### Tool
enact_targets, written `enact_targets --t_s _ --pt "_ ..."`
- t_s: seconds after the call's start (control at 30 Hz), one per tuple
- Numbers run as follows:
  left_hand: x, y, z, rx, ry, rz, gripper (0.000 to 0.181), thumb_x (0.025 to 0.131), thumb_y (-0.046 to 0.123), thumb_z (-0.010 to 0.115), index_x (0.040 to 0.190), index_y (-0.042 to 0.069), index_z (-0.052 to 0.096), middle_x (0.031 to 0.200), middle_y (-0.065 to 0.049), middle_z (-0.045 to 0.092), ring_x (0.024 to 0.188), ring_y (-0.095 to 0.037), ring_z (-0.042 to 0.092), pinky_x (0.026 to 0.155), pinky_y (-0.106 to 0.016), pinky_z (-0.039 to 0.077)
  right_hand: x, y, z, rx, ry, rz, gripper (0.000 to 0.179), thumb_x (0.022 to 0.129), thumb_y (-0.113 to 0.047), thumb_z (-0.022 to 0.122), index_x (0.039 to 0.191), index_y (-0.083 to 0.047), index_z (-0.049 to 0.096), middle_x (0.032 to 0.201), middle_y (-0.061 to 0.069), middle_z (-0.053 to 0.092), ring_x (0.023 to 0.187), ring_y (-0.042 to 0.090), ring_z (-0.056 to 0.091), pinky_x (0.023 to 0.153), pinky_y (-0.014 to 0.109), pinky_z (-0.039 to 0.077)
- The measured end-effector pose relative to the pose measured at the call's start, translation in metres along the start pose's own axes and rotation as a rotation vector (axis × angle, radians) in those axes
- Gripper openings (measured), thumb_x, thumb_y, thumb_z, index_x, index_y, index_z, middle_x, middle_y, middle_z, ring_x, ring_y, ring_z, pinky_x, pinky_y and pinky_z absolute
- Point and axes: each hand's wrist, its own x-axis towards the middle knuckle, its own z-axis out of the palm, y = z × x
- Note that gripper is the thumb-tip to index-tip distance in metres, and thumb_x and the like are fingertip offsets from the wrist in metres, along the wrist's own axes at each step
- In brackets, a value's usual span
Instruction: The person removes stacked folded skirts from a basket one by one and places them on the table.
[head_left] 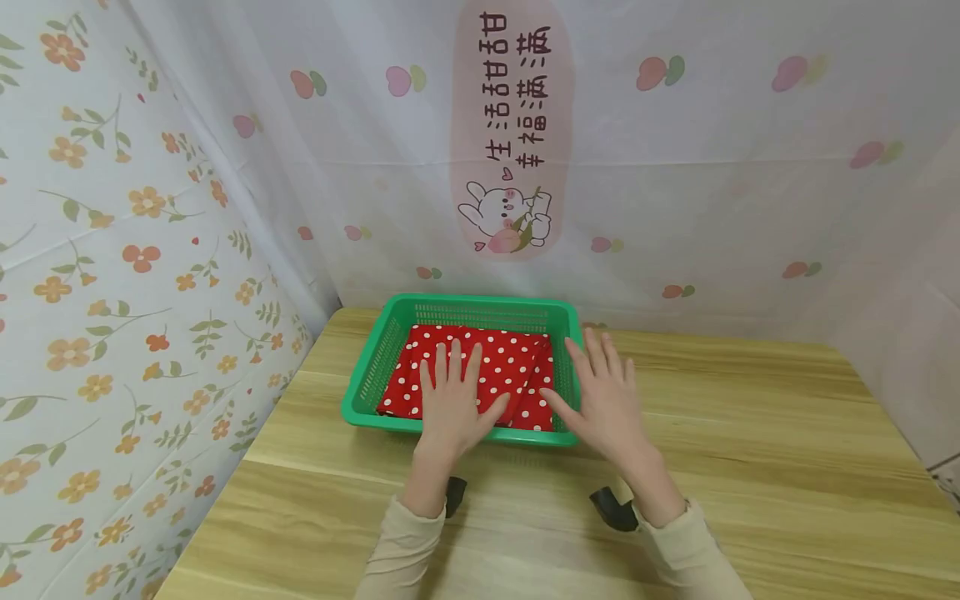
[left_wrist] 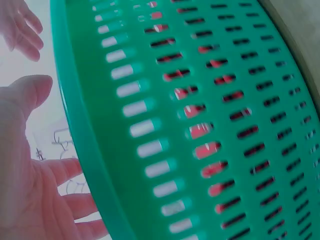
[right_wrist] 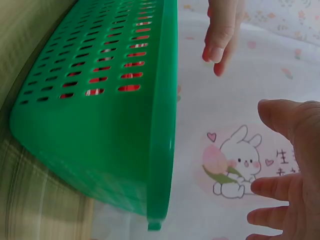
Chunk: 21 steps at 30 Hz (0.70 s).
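Observation:
A green plastic basket (head_left: 457, 300) with slotted walls stands on the wooden table. Inside lies a folded red cloth with white dots (head_left: 517, 358), partly hidden behind my left hand. My left hand (head_left: 453, 408), fingers spread, hovers over the basket's front rim and the cloth. To its right, my right hand (head_left: 607, 404) is spread over the basket's right front corner. Neither hand holds anything. In the left wrist view the green rim (left_wrist: 82, 145) passes beside the left fingers. The right wrist view shows a gap between the right fingers and the basket wall (right_wrist: 100, 130).
The wooden table (head_left: 750, 433) extends to the right of the basket. Two dark curved pieces (head_left: 615, 510) show beside the wrists. Behind the table hangs a pale curtain (head_left: 675, 167) with a rabbit print; a flowered curtain (head_left: 135, 292) runs along the left.

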Motion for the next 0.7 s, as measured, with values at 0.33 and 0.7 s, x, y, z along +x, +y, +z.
enact_targets --t_s 0.33,0.7 --pt "0.004 -0.031 -0.010 -0.087 0.006 -0.095 0.077 0.083 0.043 0.063 0.145 0.008 0.032 0.146 -0.021 0.032 0.135 -0.039 0.023 0.107 -0.060 0.017 0.021 -0.015 0.008 0.164 -0.017 -0.029 0.076 0.079 -0.036 0.072 0.138 -0.001 0.040 0.144 0.023 0.034 0.132 0.040 0.030 0.097 0.060 0.036" --pt "0.006 -0.069 -0.018 -0.235 -0.025 -0.244 0.068 0.087 0.033 0.061 0.139 -0.002 0.035 0.136 -0.026 0.041 0.126 -0.044 0.036 0.101 -0.063 0.026 0.038 -0.024 0.015 0.221 -0.154 0.050 0.079 0.079 -0.031 0.073 0.140 0.002 0.036 0.143 0.024 0.033 0.131 0.039 0.032 0.087 0.056 0.046"
